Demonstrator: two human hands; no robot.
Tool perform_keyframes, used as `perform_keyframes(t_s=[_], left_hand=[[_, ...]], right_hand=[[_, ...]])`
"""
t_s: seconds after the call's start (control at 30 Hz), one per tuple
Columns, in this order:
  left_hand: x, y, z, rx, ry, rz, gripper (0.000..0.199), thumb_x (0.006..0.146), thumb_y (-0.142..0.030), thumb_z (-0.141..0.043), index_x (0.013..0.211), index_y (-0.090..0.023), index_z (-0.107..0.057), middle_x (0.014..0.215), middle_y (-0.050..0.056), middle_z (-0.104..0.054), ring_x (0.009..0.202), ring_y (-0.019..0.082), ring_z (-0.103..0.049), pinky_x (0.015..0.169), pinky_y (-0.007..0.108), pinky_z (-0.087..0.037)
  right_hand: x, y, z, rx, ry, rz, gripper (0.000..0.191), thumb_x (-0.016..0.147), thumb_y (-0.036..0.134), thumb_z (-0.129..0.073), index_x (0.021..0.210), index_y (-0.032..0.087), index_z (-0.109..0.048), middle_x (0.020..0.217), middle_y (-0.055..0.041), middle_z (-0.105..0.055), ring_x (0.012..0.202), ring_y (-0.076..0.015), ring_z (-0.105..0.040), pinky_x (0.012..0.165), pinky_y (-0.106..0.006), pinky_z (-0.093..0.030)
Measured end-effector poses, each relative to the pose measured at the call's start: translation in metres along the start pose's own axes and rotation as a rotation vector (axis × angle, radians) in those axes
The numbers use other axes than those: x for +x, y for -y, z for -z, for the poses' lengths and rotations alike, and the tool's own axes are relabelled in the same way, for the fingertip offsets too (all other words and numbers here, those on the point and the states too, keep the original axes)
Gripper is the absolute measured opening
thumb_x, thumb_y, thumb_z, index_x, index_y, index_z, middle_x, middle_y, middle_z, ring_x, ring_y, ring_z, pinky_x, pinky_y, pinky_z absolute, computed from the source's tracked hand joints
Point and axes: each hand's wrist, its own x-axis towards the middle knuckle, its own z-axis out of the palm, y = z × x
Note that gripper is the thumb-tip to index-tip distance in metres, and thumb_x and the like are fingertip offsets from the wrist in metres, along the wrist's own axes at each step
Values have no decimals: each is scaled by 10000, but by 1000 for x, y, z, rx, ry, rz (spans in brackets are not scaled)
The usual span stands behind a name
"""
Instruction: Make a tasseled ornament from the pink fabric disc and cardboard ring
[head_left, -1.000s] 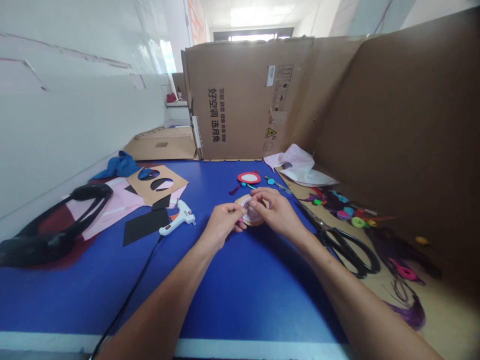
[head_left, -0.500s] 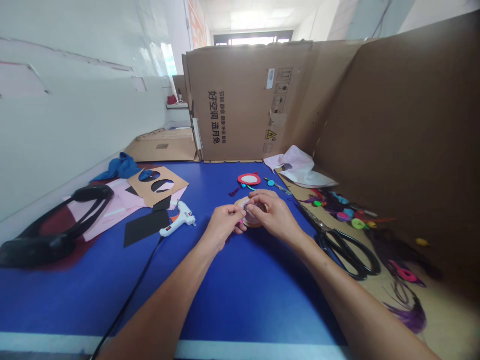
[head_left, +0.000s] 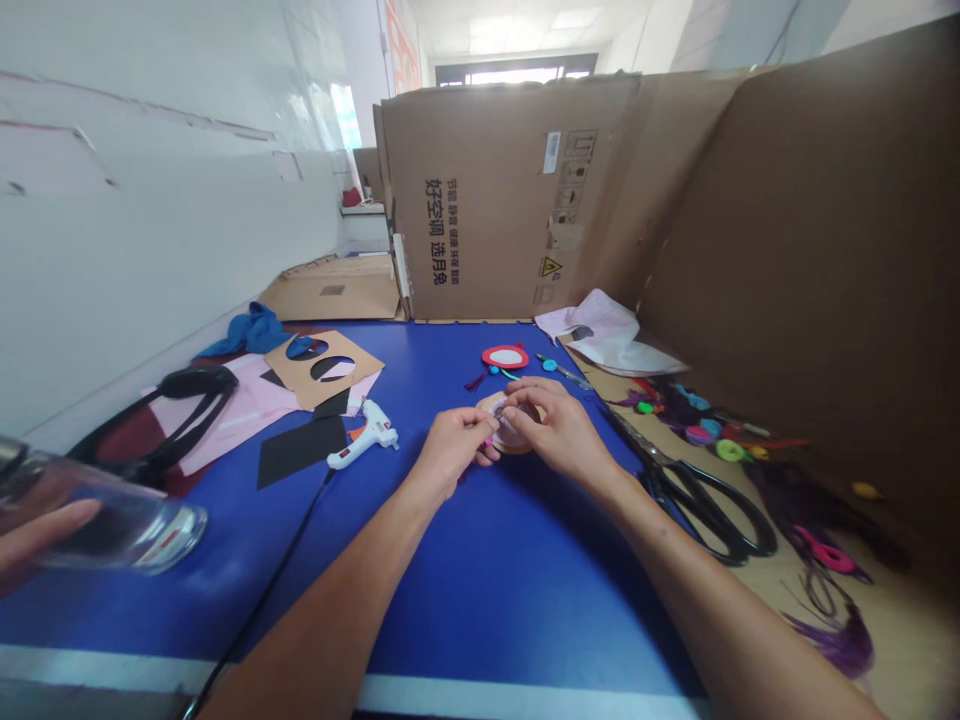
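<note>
Between your left hand (head_left: 452,445) and right hand (head_left: 561,425), you have a small round disc (head_left: 513,438), pale lilac with a tan rim, its face towards you, partly covered; a pink bit (head_left: 488,441) shows at your left fingertips.

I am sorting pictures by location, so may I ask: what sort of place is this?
Probably a handicraft workspace: a glue gun, large scissors and a purple tassel are in view.
</note>
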Motion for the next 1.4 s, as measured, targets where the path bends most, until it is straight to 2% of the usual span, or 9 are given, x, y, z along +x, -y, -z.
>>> perform_keyframes(t_s=[0.4,0.8,1.13,1.4], left_hand=[[0,0,1,14,-6,-5,145,955,-205,-650,866,-142,-746,579,15,-663,490,101,-605,488,188,-457],[-2,-4,0,-9,-12,12,114,919,-235,-716,853,-146,-742,579,3,-646,497,103,-613,497,194,-465],[-3,-4,-1,6,7,3,132,951,-208,-660,879,-136,-744,582,1,-643,495,98,-608,491,188,-465],[-4,-4,-3,34,29,-2,164,953,-200,-649,825,-148,-736,565,0,-638,493,97,-604,495,184,-465]], right_hand=[[0,2,2,-25,0,-5,110,941,299,-671,922,256,-771,1208,-93,-768,1255,-288,-642,1096,-488,-468],[2,1,4,-32,-31,-9,126,947,279,-646,862,259,-736,1193,-91,-766,1241,-296,-647,1100,-494,-464],[1,3,3,-20,-16,-16,119,952,314,-679,893,247,-757,1227,-108,-744,1254,-290,-633,1090,-489,-465],[1,8,4,-31,12,3,165,966,319,-681,830,241,-732,1207,-109,-756,1245,-295,-642,1056,-478,-480]])
